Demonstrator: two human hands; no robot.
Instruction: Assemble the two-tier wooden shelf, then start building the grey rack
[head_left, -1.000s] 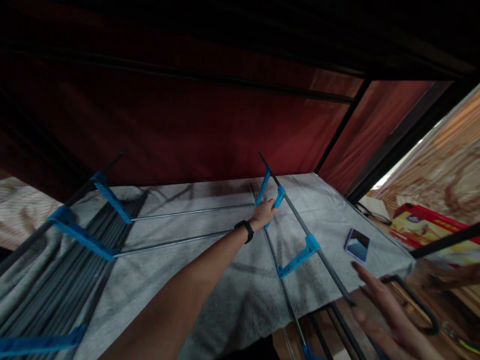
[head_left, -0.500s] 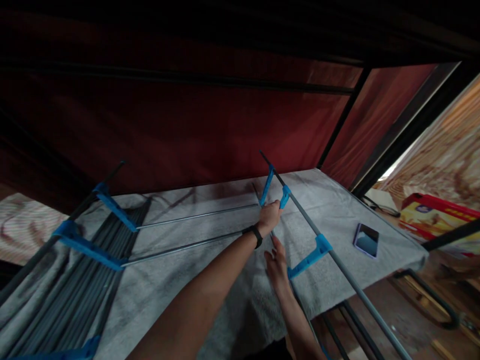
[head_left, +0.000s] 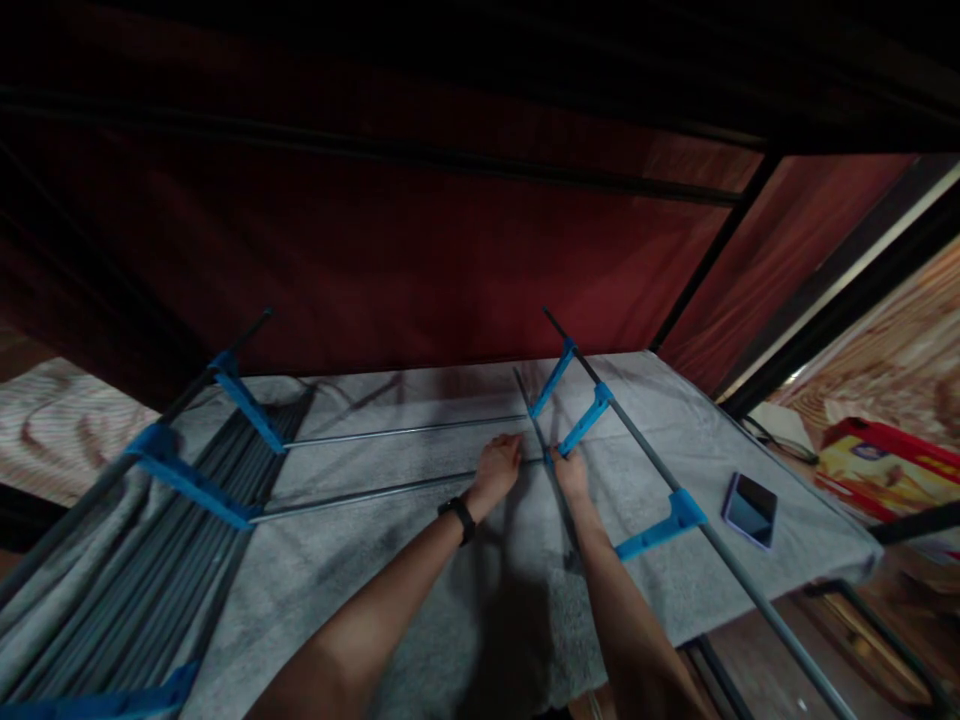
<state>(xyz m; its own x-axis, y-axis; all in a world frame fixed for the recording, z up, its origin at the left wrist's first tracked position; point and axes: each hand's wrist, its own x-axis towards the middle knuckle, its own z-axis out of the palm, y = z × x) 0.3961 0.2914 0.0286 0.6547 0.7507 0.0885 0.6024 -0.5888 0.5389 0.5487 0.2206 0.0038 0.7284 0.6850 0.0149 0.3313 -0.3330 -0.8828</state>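
Observation:
My left hand (head_left: 500,466), with a black band (head_left: 459,520) at the wrist, is closed around the near grey metal crossbar (head_left: 375,494) close to its right end. My right hand (head_left: 571,474) grips the lower end of a blue plastic bracket (head_left: 585,424), where crossbar and bracket meet a lower grey rod (head_left: 523,386). That bracket hangs off a long grey pole (head_left: 651,452), along with a farther blue bracket (head_left: 553,378) and a nearer blue bracket (head_left: 652,537). Behind the hands lies a second crossbar (head_left: 405,433), parallel to the first. Fingertips on both hands are partly hidden.
Grey cloth (head_left: 450,390) covers the surface under the frame. At left, a bundle of grey rods (head_left: 157,560) lies beside blue brackets (head_left: 195,480). A phone (head_left: 751,510) rests at right, near a red and yellow box (head_left: 885,465). Behind stands a red curtain (head_left: 420,280).
My left hand has left the blue bracket and moved left and down onto the near crossbar. My right hand has moved up to the bracket's lower end. The view has shifted slightly.

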